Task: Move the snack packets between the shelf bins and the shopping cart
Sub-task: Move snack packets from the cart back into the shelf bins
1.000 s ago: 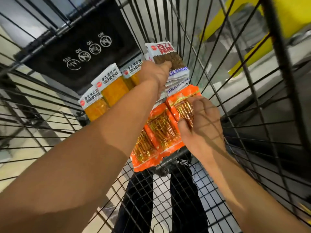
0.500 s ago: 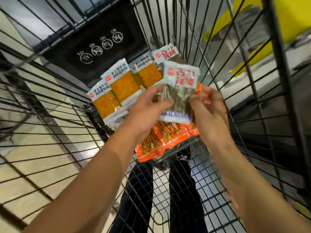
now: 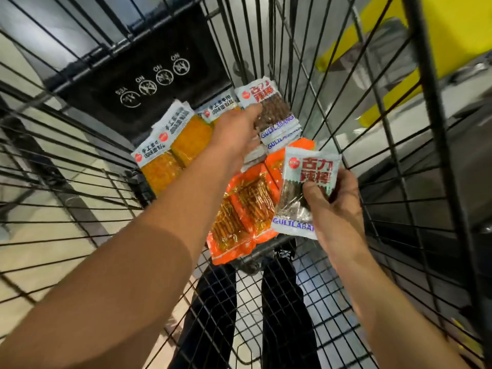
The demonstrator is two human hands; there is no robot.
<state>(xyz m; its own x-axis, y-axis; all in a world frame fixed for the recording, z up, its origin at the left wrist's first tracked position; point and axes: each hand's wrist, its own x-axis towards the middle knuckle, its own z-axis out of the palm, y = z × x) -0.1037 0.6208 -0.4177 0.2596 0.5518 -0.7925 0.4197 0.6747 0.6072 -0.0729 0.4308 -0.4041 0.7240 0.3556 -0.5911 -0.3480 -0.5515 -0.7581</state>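
Being held clear of the pile: one white-topped plastic snack packet with red lettering and dark brown sticks inside point(image 3: 306, 190), pinched at its lower half by the right hand point(image 3: 335, 209), thumb across the front, fingers point(image 3: 315, 194) curled shut behind. Lying just beyond those fingers, a fanned stack of matching brown-stick packets point(image 3: 274, 115), with the left hand point(image 3: 237, 137) reaching onto it, fingertips point(image 3: 257, 110) pressing down on the top one; whether gripping or only touching, cannot tell. Sitting under both wrists, orange foil packets of golden sticks point(image 3: 242, 209); left of the left hand, white-labelled packets with yellow-orange filling point(image 3: 173, 145). All resting in the child-seat end of the black wire shopping cart point(image 3: 415, 129). Judging loosely: unloading barely begun, most packets still waiting; shelf bins not showing.
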